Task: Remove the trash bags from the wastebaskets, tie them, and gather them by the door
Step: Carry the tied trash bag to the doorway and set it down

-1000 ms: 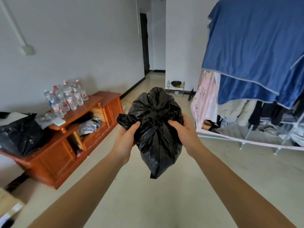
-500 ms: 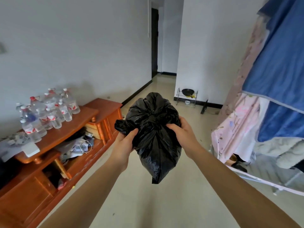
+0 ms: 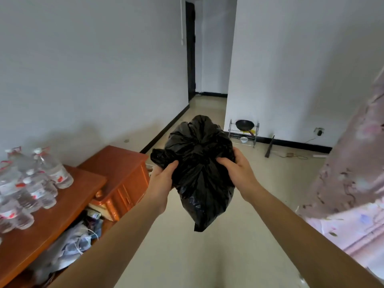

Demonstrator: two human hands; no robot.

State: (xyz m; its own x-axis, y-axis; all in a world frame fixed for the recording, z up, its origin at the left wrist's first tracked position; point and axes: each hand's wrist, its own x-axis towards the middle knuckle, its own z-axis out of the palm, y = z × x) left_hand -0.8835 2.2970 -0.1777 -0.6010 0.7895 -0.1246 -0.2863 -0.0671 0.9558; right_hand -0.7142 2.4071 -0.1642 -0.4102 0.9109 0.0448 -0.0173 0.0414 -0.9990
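Observation:
A black trash bag [image 3: 200, 183] hangs in the air in front of me, bunched and knotted near its top, its pointed bottom dangling above the floor. My left hand [image 3: 162, 179] grips its left side just below the knot. My right hand [image 3: 236, 171] grips the right side at the same height. A loose flap of plastic sticks out to the left above my left thumb. No wastebasket is in view.
A low orange wooden cabinet [image 3: 116, 169] with several water bottles [image 3: 41, 179] stands along the left wall. Pink patterned fabric [image 3: 353, 173] hangs at the right. A wire rack with a black pan [image 3: 244, 125] sits against the far wall. A hallway with a dark door frame [image 3: 190, 59] lies ahead.
I have moved forward towards the hallway; the cabinet and bottles slid left and nearer, and the blue sheet left the view. Both hands keep the same hold on the bag.

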